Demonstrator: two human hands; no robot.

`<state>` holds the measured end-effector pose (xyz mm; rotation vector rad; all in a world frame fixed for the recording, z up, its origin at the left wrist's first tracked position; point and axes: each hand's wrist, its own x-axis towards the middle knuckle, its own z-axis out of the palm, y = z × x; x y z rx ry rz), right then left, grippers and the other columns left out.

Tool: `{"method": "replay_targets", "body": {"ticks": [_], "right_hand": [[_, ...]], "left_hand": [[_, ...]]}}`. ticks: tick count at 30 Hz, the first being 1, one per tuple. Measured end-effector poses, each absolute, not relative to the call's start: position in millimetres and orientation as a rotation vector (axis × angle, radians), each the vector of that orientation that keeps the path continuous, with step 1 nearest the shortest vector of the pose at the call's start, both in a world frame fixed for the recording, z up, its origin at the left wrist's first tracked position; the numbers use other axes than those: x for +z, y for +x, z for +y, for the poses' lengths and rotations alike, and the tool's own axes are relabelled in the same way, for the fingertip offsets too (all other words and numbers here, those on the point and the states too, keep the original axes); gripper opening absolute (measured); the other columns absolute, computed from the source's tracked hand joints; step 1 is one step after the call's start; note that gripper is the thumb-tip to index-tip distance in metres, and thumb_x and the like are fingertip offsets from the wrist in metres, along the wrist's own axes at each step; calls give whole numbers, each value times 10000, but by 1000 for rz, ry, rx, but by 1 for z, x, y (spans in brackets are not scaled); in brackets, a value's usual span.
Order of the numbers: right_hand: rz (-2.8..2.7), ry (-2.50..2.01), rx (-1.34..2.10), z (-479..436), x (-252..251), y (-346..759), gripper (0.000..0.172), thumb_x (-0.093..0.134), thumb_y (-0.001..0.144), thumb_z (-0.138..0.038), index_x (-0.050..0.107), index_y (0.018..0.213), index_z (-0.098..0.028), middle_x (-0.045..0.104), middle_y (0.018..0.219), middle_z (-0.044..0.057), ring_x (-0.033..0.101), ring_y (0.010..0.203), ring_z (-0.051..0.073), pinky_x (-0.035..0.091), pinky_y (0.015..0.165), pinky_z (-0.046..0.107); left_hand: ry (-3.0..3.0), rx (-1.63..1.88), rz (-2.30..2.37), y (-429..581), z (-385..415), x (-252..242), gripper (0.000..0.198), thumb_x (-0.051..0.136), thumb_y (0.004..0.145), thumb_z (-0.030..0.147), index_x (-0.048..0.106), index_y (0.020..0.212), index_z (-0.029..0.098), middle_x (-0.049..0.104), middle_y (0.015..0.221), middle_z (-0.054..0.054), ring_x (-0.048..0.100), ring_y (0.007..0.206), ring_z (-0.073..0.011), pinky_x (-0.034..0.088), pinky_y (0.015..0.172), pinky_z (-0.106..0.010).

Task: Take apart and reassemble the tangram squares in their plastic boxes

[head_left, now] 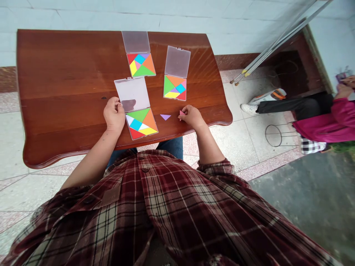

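Observation:
Nearest me lies an open tangram box (142,123), its tray holding green, orange, blue, red and yellow pieces, with white gaps showing between them. Its clear lid (135,92) is folded back on the far side. My left hand (114,116) is closed on the left edge of this box, near the hinge. To the right, my right hand (191,117) pinches a small pink triangle tangram piece (181,114) just over the table; the fingers partly cover it. A purple triangle (165,117) lies loose on the wood between the box and my right hand.
Two more open tangram boxes, a far one (141,64) and one at the right (175,87), have trays filled with coloured pieces. The brown table (69,92) has a curved front edge. Beyond its right end are crutches (260,59), a wire-frame stool (277,135) and a seated person (318,114).

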<state>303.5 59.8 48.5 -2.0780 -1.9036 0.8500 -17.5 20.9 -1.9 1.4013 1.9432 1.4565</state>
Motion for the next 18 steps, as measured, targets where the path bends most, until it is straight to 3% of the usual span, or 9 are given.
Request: {"method": "replay_targets", "body": {"ticks": [7,13,18], "right_hand": [[-1818,-1954,918,53,52,303,207,669,740,-211,495,628,-207,574,566,-33,504,576,121,387,636,267],[-1678,-1814,1007,55,43,305,148,613,789,-268,520,694,-204,566,581,-41,512,548,108,432,613,259],[-1639,-1785,1102,56,40,302,62,562,787,-211,535,733,-199,563,600,-40,524,538,103,445,576,245]], "left_hand": [[1425,1431,1958,-17,20,1,102,532,824,182,577,916,187,607,750,5,620,716,-132,529,836,-310],[1410,1453,1955,-17,21,-1,67,545,837,231,566,889,194,602,746,8,616,706,-125,529,830,-304],[1395,1449,1955,-15,20,3,54,536,837,237,552,870,197,601,751,3,615,708,-132,526,818,-311]]}}
